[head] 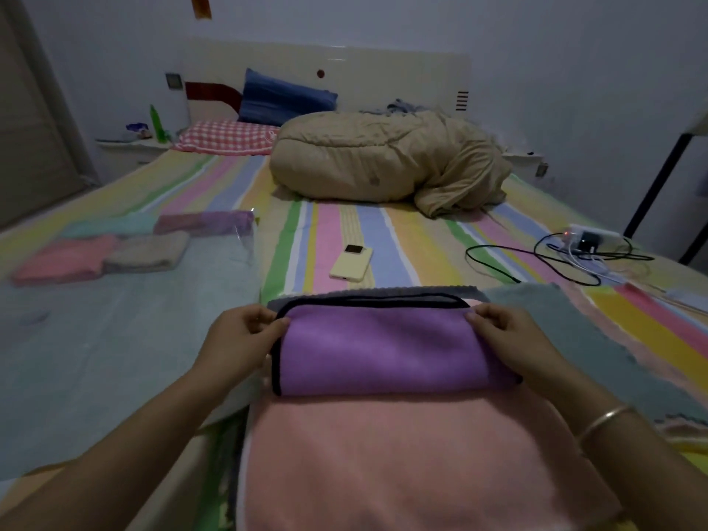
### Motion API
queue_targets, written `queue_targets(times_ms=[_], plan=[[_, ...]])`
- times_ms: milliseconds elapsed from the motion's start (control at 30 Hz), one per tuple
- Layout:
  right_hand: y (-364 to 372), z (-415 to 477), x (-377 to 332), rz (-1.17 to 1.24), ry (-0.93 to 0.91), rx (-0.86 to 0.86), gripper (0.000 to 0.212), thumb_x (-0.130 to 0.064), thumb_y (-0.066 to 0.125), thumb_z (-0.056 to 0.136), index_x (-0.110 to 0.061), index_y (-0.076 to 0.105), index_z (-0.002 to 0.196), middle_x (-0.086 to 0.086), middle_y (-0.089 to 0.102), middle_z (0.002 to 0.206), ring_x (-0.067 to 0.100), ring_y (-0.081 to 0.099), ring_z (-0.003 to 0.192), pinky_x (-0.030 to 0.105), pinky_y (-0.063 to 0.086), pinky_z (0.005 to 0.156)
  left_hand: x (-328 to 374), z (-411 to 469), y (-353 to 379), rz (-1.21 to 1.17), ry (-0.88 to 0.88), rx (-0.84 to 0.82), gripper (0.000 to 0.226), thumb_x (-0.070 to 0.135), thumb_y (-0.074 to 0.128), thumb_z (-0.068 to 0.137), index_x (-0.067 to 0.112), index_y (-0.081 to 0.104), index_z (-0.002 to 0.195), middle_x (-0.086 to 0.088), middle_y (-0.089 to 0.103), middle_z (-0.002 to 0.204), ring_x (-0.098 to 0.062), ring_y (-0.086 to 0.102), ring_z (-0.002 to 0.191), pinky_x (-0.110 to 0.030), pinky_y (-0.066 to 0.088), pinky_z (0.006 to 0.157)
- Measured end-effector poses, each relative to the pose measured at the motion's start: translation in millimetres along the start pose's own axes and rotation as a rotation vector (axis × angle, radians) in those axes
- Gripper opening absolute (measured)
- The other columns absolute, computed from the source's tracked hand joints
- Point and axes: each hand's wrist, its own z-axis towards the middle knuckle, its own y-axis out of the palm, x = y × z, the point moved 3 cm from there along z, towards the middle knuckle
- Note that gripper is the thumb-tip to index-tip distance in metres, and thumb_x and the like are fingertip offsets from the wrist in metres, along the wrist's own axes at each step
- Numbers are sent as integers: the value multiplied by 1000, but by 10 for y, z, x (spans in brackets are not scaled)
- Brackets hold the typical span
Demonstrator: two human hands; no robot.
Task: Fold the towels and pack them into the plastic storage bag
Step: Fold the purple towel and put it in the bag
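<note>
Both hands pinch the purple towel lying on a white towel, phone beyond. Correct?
No: in the head view the left hand and right hand pinch the purple towel lying on a pink towel, not white; phone beyond.

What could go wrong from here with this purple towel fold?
1. The left hand and right hand only pinch the purple towel by its far corners; its middle may sag and the fold go crooked.
2. It lies on the pink towel, which could drag along toward the storage bag.

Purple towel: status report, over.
Left hand, right hand pinch purple towel at far corners. Half folded on pink towel. Bag alongside, partly packed. Phone clear of it.
</note>
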Motion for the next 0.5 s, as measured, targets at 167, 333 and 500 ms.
queue_targets(times_ms=[167, 333, 500], plan=[[112, 588, 111, -123, 70, -16, 20, -27, 58, 94, -13, 71, 99, 4, 70, 95, 16, 63, 90, 27, 46, 78, -147, 442, 149, 208, -73, 65, 17, 29, 73, 81, 14, 67, 76, -1, 63, 64, -22, 58, 62, -26, 39, 59], [218, 894, 246, -278, 70, 6, 25, -31, 62, 90, -14, 64, 108, 0, 64, 91, 20, 61, 91, 27, 42, 77, -225, 644, 239, 363, -95, 25, 19, 29, 71, 80, 16, 66, 67, -2, 67, 63, -23, 63, 67, -30, 47, 67], [259, 836, 222, -691, 31, 136, 32, -52, 56, 87, -26, 54, 106, 1, 65, 90, 26, 63, 90, 32, 42, 68, -265, 699, 272, 468, -64, 8, 19, 29, 70, 81, 18, 64, 66, 3, 64, 61, -21, 62, 71, -27, 38, 61]])
